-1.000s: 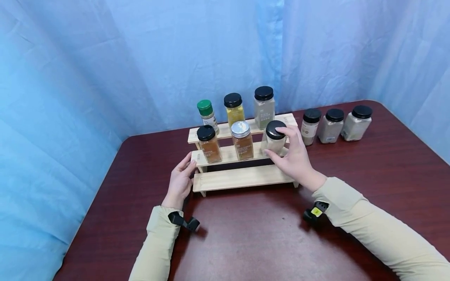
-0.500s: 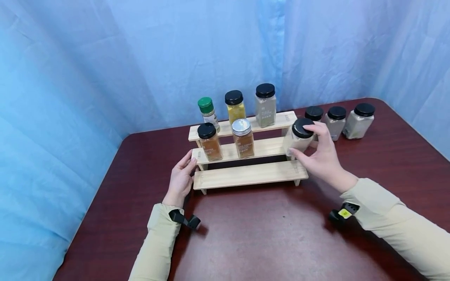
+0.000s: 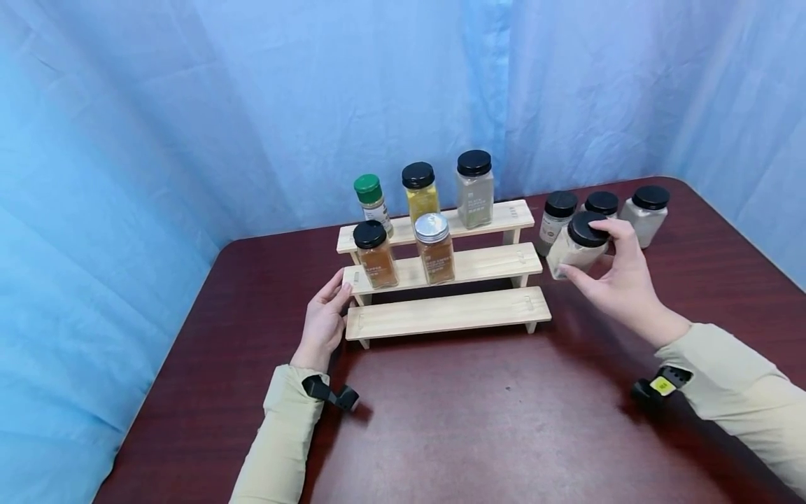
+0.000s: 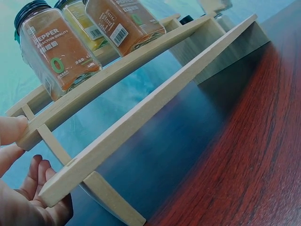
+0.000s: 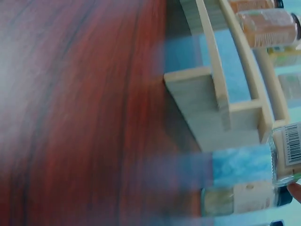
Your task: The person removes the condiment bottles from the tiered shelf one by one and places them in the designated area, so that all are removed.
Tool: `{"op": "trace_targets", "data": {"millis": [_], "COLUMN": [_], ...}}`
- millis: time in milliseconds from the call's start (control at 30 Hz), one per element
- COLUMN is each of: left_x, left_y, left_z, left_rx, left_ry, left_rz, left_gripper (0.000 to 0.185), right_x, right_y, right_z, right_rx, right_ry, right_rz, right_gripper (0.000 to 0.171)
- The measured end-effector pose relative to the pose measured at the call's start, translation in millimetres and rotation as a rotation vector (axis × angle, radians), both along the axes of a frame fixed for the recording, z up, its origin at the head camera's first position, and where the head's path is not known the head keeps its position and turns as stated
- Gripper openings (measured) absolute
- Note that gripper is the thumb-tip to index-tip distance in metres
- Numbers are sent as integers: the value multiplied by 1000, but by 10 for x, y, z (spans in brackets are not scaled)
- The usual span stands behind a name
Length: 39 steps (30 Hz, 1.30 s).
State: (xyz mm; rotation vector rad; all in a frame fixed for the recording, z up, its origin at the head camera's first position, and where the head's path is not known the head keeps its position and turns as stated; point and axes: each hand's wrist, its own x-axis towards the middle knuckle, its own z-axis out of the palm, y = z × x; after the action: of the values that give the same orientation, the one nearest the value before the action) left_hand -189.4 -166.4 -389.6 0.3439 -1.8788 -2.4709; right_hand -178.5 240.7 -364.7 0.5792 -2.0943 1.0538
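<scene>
Blue curtains are hanging behind a dark red worktop (image 3: 478, 420) that is carrying a three-step wooden rack (image 3: 441, 315), with five spice jars standing on its upper two steps. The right hand (image 3: 620, 283) is grasping a black-lidded jar of pale powder (image 3: 576, 245), holding it tilted just right of the rack and in front of three similar jars (image 3: 642, 213) standing on the worktop. The left hand (image 3: 324, 322) is resting released against the rack's left end, fingers touching the wood.

Tilted black-lidded jar (image 3: 576, 248), pale powder
</scene>
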Motion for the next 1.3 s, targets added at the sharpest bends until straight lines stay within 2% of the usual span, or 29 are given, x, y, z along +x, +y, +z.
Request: {"op": "trace_targets", "data": {"millis": [133,333,567,767,1300], "left_x": [-2,-13,1,19,18], "left_y": [0,4,5,-9,-14], "left_z": [-3,-2,0,-36,-8], "left_rx": [-6,-14,-8,-15,-7], "left_ry": [1,-7,-1,-23,13], "left_rz": [4,0,2,15,-4], "left_gripper": [49,48,48,48,48], "right_x": [-3,-23,-109,-172,-309], "right_y": [71,159,225,231,203], "right_z": [-55,-128,-206,-274,-326], "right_rx": [36,137,226,241,248], "right_ry": [-73,-195,-250,-272,-242], "right_rz": [-50,-97,-119,-132,-110], "right_gripper": [78,76,74,73,72]}}
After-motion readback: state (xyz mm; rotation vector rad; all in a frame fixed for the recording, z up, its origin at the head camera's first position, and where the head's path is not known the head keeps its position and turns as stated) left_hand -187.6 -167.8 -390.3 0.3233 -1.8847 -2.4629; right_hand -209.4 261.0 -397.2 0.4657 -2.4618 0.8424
